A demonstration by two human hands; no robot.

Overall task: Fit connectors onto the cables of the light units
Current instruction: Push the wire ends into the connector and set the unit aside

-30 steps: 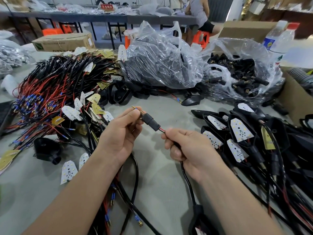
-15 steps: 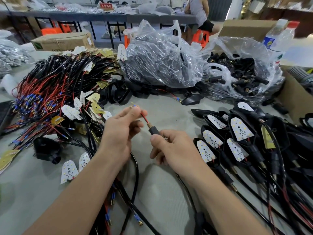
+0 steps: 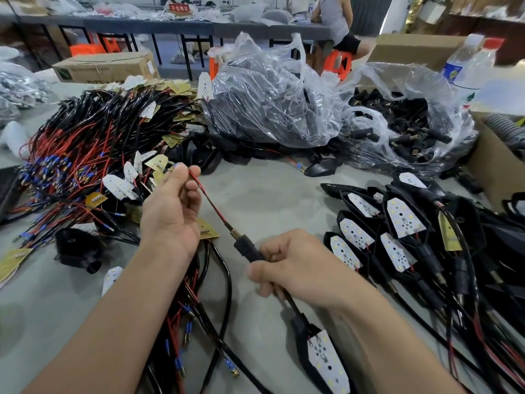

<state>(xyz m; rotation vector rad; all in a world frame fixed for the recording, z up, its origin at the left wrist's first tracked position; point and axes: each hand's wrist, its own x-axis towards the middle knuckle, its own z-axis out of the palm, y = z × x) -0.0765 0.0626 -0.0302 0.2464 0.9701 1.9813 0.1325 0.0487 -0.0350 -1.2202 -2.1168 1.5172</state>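
Observation:
My left hand (image 3: 170,211) pinches the end of a red and black wire pair (image 3: 211,204) at its upper tip. The wires run down and right into a black connector (image 3: 246,248) with a brass collar. My right hand (image 3: 295,268) grips the lower part of that connector and the black cable below it. The cable leads down to a black light unit (image 3: 319,356) with a white LED board, lying on the grey table (image 3: 272,200) near my right forearm.
A big heap of loose cables with LED boards (image 3: 93,155) fills the left. Light units with connectors fitted (image 3: 412,240) pile up on the right. Two clear bags, one of black housings (image 3: 272,100) and one of connectors (image 3: 409,129), stand behind. A cardboard box (image 3: 500,163) is far right.
The connector has slid down the wires with my right hand, away from my left hand. More red wire shows between the hands. The light unit has come into view at the bottom.

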